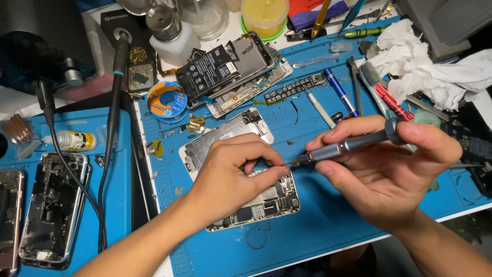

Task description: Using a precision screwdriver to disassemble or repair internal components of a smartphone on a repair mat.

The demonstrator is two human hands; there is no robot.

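My right hand (pixel 392 169) grips a grey precision screwdriver (pixel 348 145) and holds it nearly level, tip pointing left. My left hand (pixel 230 177) rests over an opened phone body (pixel 266 202) on the blue work mat (pixel 328 225). Its pinched thumb and forefinger meet the screwdriver tip. Whether a screw sits between them is too small to tell. A silver metal back plate (pixel 225 134) lies just behind my left hand, partly hidden by it.
A second dismantled phone with a black battery (pixel 210 69) lies at the back, beside a solder reel (pixel 166 100). More opened phones (pixel 54 208) sit on the left mat. A soldering iron cable (pixel 110 133) runs between the mats. Crumpled tissues (pixel 435 66) and hand tools (pixel 341 92) crowd the back right.
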